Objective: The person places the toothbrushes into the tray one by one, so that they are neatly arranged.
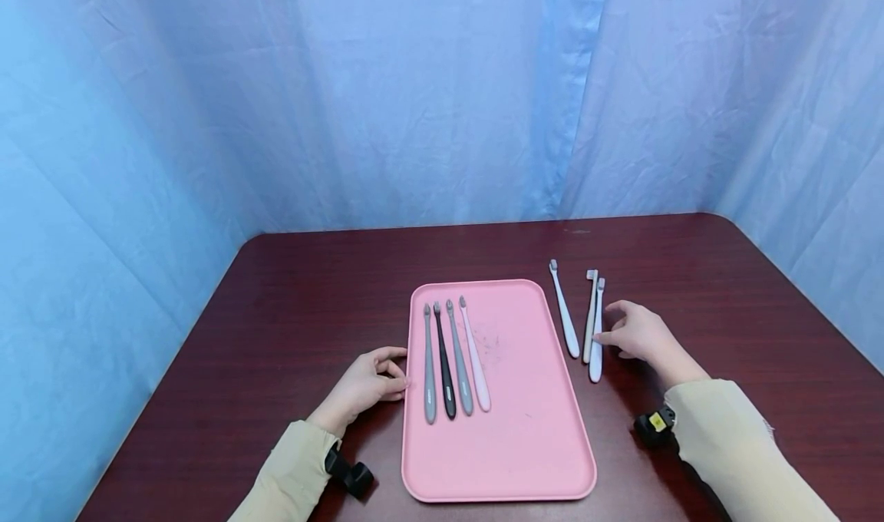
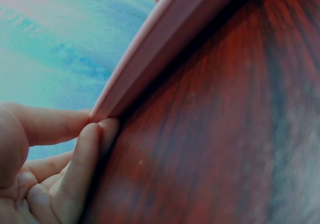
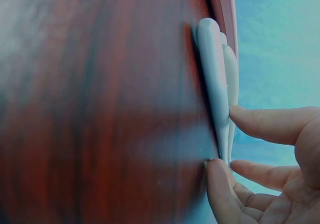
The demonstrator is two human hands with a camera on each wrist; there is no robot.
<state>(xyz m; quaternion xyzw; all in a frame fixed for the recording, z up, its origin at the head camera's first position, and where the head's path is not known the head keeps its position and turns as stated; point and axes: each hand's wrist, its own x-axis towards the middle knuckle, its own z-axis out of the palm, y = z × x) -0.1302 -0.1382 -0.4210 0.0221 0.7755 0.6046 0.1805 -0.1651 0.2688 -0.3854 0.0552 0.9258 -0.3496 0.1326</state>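
A pink tray (image 1: 518, 453) lies on the table, and my left hand (image 1: 366, 384) pinches its left rim between thumb and fingers. Side by side on the tray are a grey toothbrush (image 1: 429, 376), a black toothbrush (image 1: 445, 376), another grey toothbrush (image 1: 460, 368) and a pink toothbrush (image 1: 474, 353). Right of the tray, my right hand (image 1: 638, 334) is at a white toothbrush (image 1: 596, 365), thumb tip at its handle and fingers spread apart from the thumb. Close beside it lies a cream toothbrush (image 1: 589, 326). A second white toothbrush (image 1: 566, 322) slants nearer the tray.
The dark red wooden table (image 1: 324, 292) extends around the tray on all sides. Pale blue curtains (image 1: 428, 100) hang behind it and at both sides. Each wrist carries a small black camera, one by the left sleeve (image 1: 293, 460), one by the right sleeve (image 1: 732, 430).
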